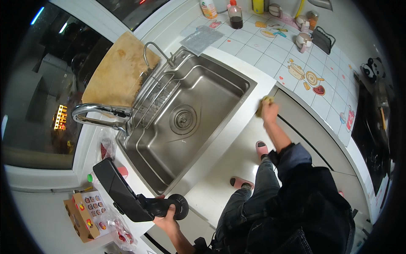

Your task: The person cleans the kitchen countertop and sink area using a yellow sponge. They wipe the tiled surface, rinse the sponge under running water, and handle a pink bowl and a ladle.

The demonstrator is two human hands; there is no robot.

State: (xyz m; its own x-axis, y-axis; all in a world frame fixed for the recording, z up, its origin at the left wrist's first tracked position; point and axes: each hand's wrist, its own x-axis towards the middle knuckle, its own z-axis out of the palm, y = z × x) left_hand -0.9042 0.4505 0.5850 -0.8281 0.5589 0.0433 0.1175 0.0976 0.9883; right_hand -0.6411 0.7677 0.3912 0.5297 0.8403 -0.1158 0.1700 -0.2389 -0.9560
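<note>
My left hand [167, 219] grips the black handle of a phone stand [160, 207] with a round base. A dark smartphone [120, 190] is clamped in it, tilted over the counter at the sink's left end. My right hand [270, 111] is wrapped around a yellowish cloth or sponge [259, 108], partly hidden by the fingers. It is at the front edge of the white counter [258, 85], near the sink's right corner; whether it touches the edge I cannot tell. Between my hands lies the stainless steel sink [219, 92] with a round drain strainer [183, 119].
A chrome faucet [95, 108], a wire rack [158, 95] and a wooden cutting board [111, 73] line the window side. A cardboard box [84, 219] and plastic bags [119, 230] sit at lower left. A sauce bottle [235, 17] and grey plastic packet [202, 39] are beyond the sink.
</note>
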